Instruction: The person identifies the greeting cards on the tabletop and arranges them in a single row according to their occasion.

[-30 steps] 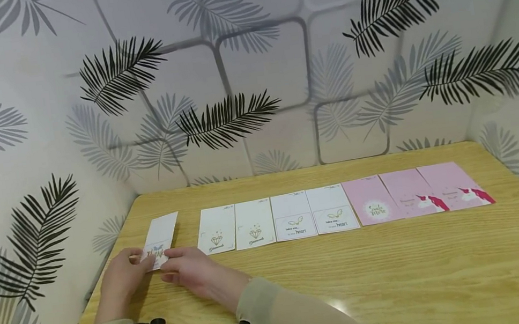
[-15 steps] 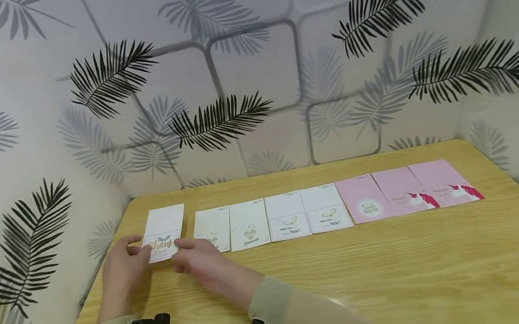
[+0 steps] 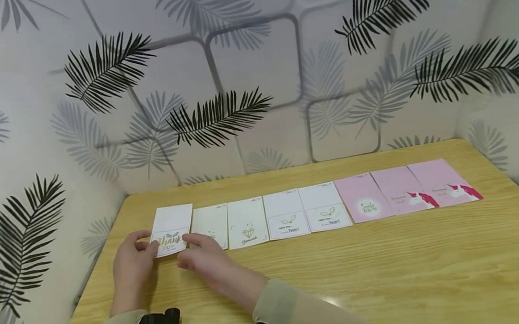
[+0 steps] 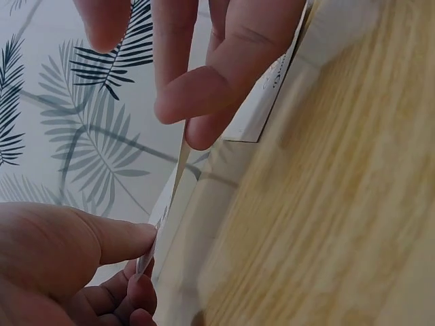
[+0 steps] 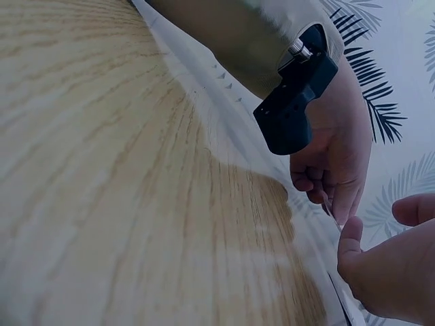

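Observation:
A white folded-style card (image 3: 172,218) with gold "Thank You" lettering is between both hands in the head view. My left hand (image 3: 133,261) pinches its left lower edge between thumb and fingers. At its right lower edge my right hand (image 3: 208,257) pinches the card's corner. Seen edge-on in the left wrist view, the card (image 4: 178,178) stands tilted, with the left hand (image 4: 61,258) below and the right hand (image 4: 211,75) above. The card overlaps the left side of a cream diamond card (image 3: 210,216), partly hidden by the right hand.
A row runs rightward along the wooden table (image 3: 376,277): a second diamond card (image 3: 246,220), two white "heart" cards (image 3: 287,218), a pink "Smile More" card (image 3: 358,193) and two pink unicorn cards (image 3: 404,193). A leaf-patterned wall (image 3: 276,138) stands close behind the table.
Both hands have carried the "Thank You" card right, up to the left end of the row. It was angled and apart from the row; now it faces straighter.

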Available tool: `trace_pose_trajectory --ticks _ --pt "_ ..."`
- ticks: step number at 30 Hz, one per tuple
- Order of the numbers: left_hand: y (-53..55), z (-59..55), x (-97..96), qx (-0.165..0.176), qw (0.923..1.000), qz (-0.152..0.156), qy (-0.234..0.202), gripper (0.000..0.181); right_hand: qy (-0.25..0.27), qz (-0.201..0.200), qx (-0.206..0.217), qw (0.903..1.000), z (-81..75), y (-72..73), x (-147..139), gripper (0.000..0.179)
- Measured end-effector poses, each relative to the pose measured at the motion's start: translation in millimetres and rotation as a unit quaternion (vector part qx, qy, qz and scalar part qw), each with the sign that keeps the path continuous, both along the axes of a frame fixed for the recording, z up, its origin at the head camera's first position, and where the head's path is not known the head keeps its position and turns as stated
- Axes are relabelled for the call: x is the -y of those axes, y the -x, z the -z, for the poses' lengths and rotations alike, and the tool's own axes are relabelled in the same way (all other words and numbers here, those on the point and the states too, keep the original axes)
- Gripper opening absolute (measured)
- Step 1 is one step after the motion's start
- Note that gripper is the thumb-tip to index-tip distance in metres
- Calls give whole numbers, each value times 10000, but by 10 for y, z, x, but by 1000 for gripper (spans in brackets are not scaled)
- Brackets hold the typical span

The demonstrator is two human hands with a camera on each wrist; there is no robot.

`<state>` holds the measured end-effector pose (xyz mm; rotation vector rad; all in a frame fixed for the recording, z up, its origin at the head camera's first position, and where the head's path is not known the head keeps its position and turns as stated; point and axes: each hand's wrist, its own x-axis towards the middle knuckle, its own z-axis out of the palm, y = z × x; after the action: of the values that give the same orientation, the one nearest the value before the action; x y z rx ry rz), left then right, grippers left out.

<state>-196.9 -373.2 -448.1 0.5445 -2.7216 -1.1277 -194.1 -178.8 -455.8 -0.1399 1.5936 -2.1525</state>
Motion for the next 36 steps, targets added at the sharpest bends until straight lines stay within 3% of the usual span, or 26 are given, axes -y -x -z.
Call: trace_pose_trajectory --ticks 13,36 --pt "-1 49 18 281 9993 -112 224 45 362 -301 164 9988 -4 -18 -56 71" --pt "-6 108 -34 359 9975 -165 591 42 526 -166 349 9979 -39 -57 -74 62"
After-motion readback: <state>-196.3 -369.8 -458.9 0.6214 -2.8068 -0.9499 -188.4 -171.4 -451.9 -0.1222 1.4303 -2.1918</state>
